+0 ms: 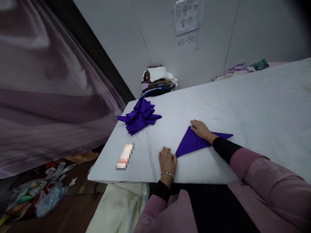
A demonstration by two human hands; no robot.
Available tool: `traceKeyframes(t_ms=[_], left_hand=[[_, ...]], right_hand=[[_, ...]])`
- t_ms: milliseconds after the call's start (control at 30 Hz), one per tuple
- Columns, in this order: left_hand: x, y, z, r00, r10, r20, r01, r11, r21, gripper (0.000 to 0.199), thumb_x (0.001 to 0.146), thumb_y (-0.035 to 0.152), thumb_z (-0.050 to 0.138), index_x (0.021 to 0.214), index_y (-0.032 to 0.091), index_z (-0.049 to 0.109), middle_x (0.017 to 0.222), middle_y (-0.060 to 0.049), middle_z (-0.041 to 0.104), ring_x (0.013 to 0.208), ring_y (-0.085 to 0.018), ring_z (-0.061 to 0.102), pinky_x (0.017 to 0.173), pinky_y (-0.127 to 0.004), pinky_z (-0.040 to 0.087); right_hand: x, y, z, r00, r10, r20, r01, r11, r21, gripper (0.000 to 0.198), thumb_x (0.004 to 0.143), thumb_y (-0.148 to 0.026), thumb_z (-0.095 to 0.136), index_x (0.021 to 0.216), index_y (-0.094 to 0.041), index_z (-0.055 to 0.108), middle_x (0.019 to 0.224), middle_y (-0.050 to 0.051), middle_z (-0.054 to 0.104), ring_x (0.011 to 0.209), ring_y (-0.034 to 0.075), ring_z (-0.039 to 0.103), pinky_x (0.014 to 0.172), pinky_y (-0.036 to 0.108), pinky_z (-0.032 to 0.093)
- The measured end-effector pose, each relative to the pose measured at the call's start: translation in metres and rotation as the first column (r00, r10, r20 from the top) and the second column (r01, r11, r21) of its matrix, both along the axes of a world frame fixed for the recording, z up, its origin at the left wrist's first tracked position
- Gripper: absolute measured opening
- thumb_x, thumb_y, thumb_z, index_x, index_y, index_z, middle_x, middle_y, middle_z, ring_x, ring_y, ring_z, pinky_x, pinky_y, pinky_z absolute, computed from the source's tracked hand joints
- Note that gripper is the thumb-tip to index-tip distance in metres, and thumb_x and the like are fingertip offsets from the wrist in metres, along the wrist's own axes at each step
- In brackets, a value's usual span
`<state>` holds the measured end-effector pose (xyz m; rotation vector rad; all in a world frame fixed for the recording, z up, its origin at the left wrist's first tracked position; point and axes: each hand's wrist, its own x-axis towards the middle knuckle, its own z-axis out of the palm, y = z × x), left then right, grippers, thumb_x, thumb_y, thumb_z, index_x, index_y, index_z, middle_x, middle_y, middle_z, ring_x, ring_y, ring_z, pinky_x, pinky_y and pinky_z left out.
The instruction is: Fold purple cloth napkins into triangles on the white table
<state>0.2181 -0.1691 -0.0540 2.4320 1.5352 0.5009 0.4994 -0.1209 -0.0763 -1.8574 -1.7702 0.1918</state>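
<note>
A purple napkin (pixel 194 142) lies on the white-covered table in front of me, folded into a triangle with a long point to the right. At its near left corner, my left hand (pixel 167 162) has thumb and forefinger closed on the cloth, the other fingers resting on the table. My right hand (pixel 201 130) reaches over the napkin and grips its top corner between thumb and fingers. The right wrist and palm hide part of the upper edge. Farther left is a loose heap of purple napkins (pixel 141 116), crumpled together with corners sticking out.
A pixelated oblong object (pixel 125 157) lies near the left edge of the table (pixel 150 171). Folded clothes (pixel 159 81) are stacked at the wall, and more cloth (pixel 239 69) lies behind the table. A curtain (pixel 53 90) hangs at left above bagged items (pixel 51 197) on the floor.
</note>
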Motion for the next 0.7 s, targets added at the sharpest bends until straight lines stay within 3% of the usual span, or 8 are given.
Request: traceKeyframes(t_ms=[133,233,367,500,700], left_hand=[[-0.005,0.004,-0.005,0.995,0.057,0.085,-0.053,0.997,-0.055,0.006,0.077,0.016,0.056,0.074,0.020,0.059,0.118,-0.008,0.060,0.123,-0.026,0.046,0.104,-0.054,0.029],[0.002,0.006,-0.002,0.990,0.058,0.126,-0.058,0.998,-0.004,0.019,0.076,0.013,0.054,0.092,0.021,0.061,0.121,-0.009,0.059,0.121,-0.026,0.048,0.104,-0.053,0.030],[0.038,0.008,0.010,0.983,-0.166,0.083,0.160,0.984,0.075,0.032,0.084,0.018,0.048,0.114,0.022,0.055,0.135,-0.008,0.050,0.131,-0.025,0.037,0.110,-0.053,0.023],[0.082,0.014,0.014,0.918,-0.391,-0.072,0.394,0.919,0.027,0.050,0.087,0.035,0.047,0.133,0.017,0.042,0.147,-0.012,0.034,0.138,-0.027,0.023,0.113,-0.052,0.018],[0.098,0.021,-0.003,0.899,-0.404,-0.170,0.403,0.914,-0.043,0.066,0.088,0.053,0.038,0.139,0.011,0.036,0.148,-0.016,0.031,0.139,-0.030,0.021,0.111,-0.053,0.019]], right_hand=[[-0.001,0.000,0.001,1.000,-0.001,0.002,0.001,1.000,-0.001,0.006,0.080,-0.019,0.051,0.076,-0.022,0.055,0.106,0.007,0.063,0.107,0.024,0.053,0.092,0.039,0.039],[-0.001,0.001,0.000,1.000,-0.002,0.005,0.002,1.000,-0.002,0.006,0.080,-0.019,0.051,0.078,-0.022,0.056,0.107,0.007,0.063,0.106,0.023,0.054,0.093,0.038,0.039],[-0.002,0.001,-0.001,1.000,-0.010,0.008,0.010,1.000,0.002,0.005,0.080,-0.018,0.052,0.080,-0.021,0.056,0.110,0.008,0.062,0.108,0.023,0.053,0.093,0.037,0.039],[-0.002,0.002,-0.004,1.000,-0.024,0.005,0.024,1.000,0.012,0.009,0.080,-0.018,0.052,0.086,-0.020,0.058,0.112,0.008,0.062,0.106,0.022,0.054,0.093,0.035,0.039],[0.002,0.005,-0.005,0.999,-0.049,-0.003,0.048,0.999,-0.004,0.027,0.079,-0.019,0.053,0.106,-0.019,0.059,0.117,0.009,0.061,0.113,0.023,0.053,0.097,0.039,0.038]])
